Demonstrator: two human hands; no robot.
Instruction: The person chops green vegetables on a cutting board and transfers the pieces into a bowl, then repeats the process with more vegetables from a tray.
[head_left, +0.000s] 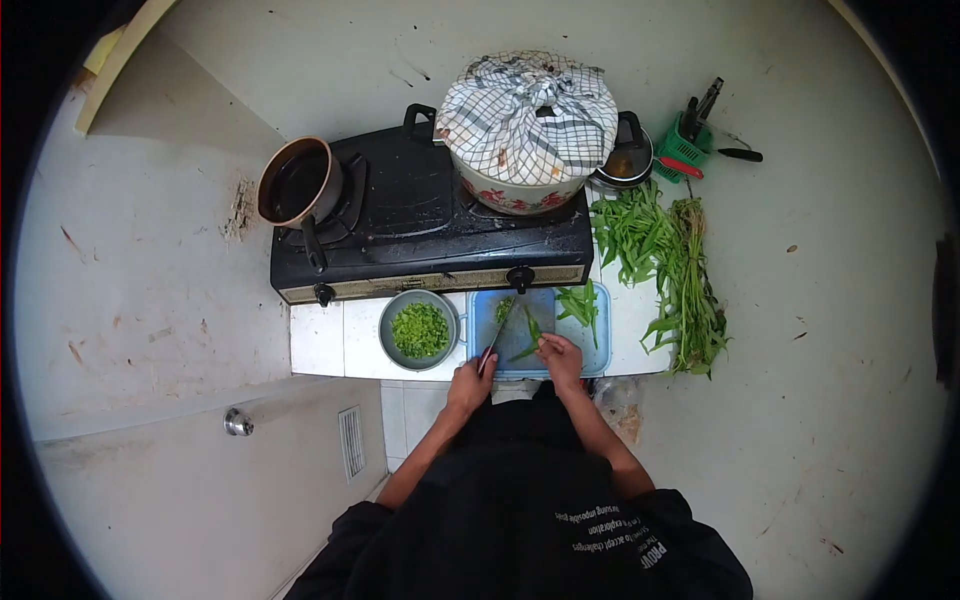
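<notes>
- Head view, bench: a white tiled bench (318, 340) carries everything; a blue tray (606, 330) lies at its front edge, right of the middle.
- Left hand (471, 386): at the tray's front edge, left of its middle, fingers closed round the handle of a knife (497, 338), whose blade slants up over the tray towards its back edge.
- Right hand (562, 360): over the tray's front edge, right of the middle, fingertips pinching a green leafy sprig (532, 325) that lies just right of the blade.
- In the tray: some cut greens (503, 308) against the blade near the back edge, and loose leaves (578, 303) towards the back right corner.
- Left of the tray, near the bench's front edge: a grey bowl (386, 335) of chopped greens (420, 330).
- Bench's right end: a leafy bundle (695, 290), its lower leaves reaching the front right corner.
- Behind the tray and bowl: a black stove (405, 205), with a saucepan (326, 197) on its left side and a large pot (515, 198) on its right, topped by a knotted checked cloth (530, 115).
- Beyond the bundle, towards the bench's back right corner: a green basket (683, 152) with dark-handled tools upright in it.
</notes>
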